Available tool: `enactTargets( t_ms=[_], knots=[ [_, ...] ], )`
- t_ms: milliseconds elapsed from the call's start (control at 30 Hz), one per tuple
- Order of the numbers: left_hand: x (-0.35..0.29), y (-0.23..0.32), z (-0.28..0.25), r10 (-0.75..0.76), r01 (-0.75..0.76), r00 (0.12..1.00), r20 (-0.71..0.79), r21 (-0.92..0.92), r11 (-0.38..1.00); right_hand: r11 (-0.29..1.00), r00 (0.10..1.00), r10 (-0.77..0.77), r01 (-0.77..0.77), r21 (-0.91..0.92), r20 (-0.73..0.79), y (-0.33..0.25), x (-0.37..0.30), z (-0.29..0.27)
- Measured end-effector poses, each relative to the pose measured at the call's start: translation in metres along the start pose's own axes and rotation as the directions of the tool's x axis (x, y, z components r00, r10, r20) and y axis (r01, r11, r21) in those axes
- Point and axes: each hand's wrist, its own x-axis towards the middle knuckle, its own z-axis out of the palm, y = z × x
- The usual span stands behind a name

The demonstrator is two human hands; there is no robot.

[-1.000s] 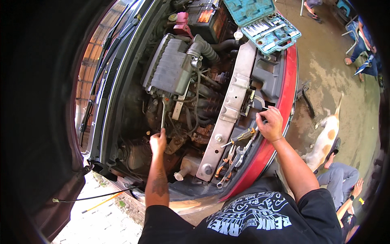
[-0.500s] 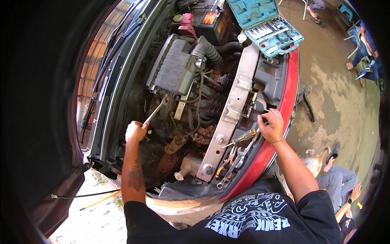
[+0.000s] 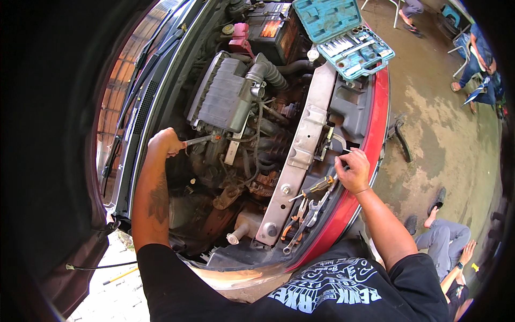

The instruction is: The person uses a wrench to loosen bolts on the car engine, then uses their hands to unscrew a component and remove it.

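My left hand (image 3: 167, 142) is closed around the handle of a silver ratchet wrench (image 3: 199, 140). The wrench's head reaches the front edge of the ribbed black air filter box (image 3: 221, 92) on the engine. Over the red front edge of the car, my right hand (image 3: 354, 170) is curled, with a thin pale thing at its fingertips that I cannot make out. Close to it lie a screwdriver (image 3: 320, 184) with a yellow and black handle, orange-handled pliers (image 3: 294, 221) and a combination spanner (image 3: 313, 213), on the black trim behind the bumper.
An open teal socket set case (image 3: 354, 51) rests across the far front edge. The grey metal crossbar (image 3: 300, 153) runs between the engine and the bumper. Behind the engine stands a battery (image 3: 271, 32). Other people sit at the right, one in grey trousers (image 3: 442, 242).
My left hand has swung the wrench handle away from me and leftward, toward the windscreen side. My right hand stays near the bumper, and the view has shifted slightly.
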Motion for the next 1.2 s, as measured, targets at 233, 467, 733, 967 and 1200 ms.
enactTargets(
  t_ms=[233,467,733,967,1200],
  knots=[
    [-0.009,-0.026,0.043,0.017,-0.015,1.0,0.006,-0.273,0.962,1.0,1.0,-0.021,0.021,-0.014,-0.012,0.004,-0.001,-0.002],
    [-0.023,-0.013,0.239,-0.081,-0.193,0.936,-0.343,-0.69,0.697,1.0,1.0,-0.009,0.009,0.004,-0.014,0.001,0.001,0.001],
    [-0.036,0.027,0.261,-0.201,-0.163,0.916,-0.348,-0.778,0.607,1.0,1.0,-0.015,0.015,-0.01,-0.011,0.003,0.0,-0.002],
    [-0.032,-0.046,0.155,-0.052,-0.069,0.961,-0.271,-0.419,0.905,1.0,1.0,-0.011,0.011,-0.01,-0.015,-0.001,0.001,-0.001],
    [-0.025,-0.04,0.066,0.034,-0.061,0.988,-0.152,-0.174,0.983,1.0,1.0,-0.018,0.018,-0.01,-0.02,0.001,0.0,0.0]
  ],
)
